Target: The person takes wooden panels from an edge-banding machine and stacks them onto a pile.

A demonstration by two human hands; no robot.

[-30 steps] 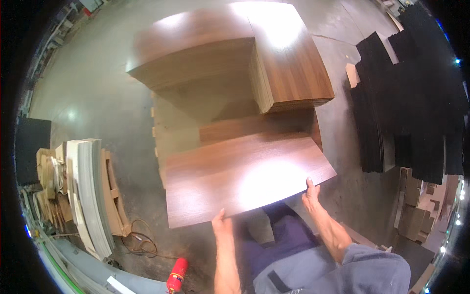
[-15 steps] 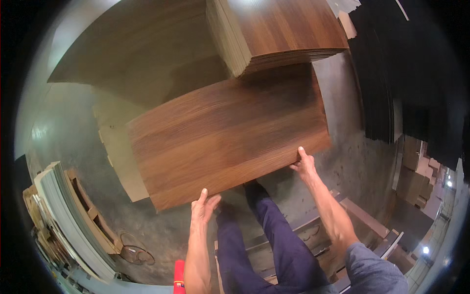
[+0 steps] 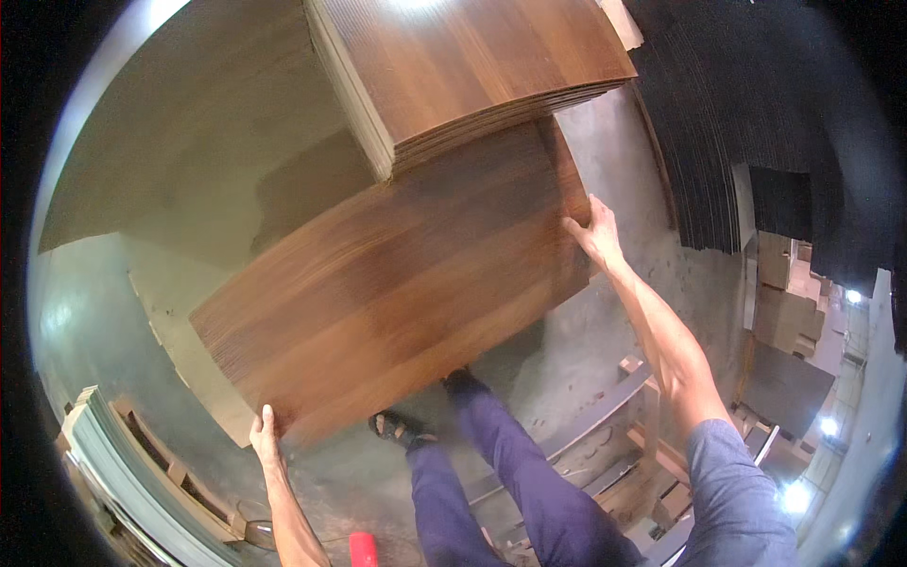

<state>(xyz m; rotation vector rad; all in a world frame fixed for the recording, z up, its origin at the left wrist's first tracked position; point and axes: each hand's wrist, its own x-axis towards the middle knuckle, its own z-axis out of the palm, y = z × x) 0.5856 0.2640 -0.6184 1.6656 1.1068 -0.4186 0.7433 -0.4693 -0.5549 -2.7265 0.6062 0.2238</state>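
A tall stack of black, flat-edged sheets (image 3: 746,104) fills the upper right of the frame. At top centre stands a squared stack of reddish-brown, wood-grain panels (image 3: 472,57), its near corner close to the upper edge of the loose board; whether they touch cannot be told. That board, a broad rectangular brown wood-grain panel (image 3: 397,283), lies slantwise across the middle of the frame, its lower left corner nearest the viewer. Care with that stack corner seems wise, since a knock could chip the board's edge.

Below, the person's legs in dark purple trousers (image 3: 529,472) come up from the lower edge, one foot in a dark open sandal (image 3: 402,430) near the board's lower edge; keeping toes out from under it looks prudent.

The right hand (image 3: 598,231), partly open, is against the board's right edge; the left hand (image 3: 268,442) has its thumb up at the lower left corner, its other fingers unclear. How firmly either grips cannot be told. With contacts so far apart, even, matched pressure should best prevent twisting.
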